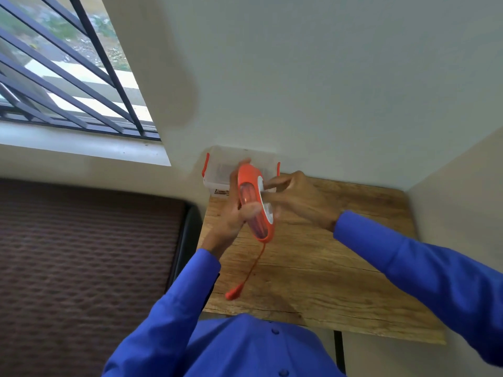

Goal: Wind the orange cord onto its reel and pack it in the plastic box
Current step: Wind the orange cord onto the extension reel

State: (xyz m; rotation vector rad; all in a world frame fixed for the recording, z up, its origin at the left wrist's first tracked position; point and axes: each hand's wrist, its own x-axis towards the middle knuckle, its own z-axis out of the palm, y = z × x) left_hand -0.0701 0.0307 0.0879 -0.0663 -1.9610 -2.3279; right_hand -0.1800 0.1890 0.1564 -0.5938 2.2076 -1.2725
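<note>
Gripping the orange reel point(254, 202) above a wooden table point(340, 268), the left hand point(231, 213) closes round it while right hand point(296, 197) fingers pinch its side, orange cord point(251, 270) dangling, plastic box point(217, 170) behind.

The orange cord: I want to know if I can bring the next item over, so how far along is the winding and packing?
Mostly wound: only a short tail of the orange cord hangs from the reel, its end near the wooden table. In hand: the left hand grips the reel while the right hand works at its side. Left: drawing in the tail and placing the reel in the plastic box behind.
</note>
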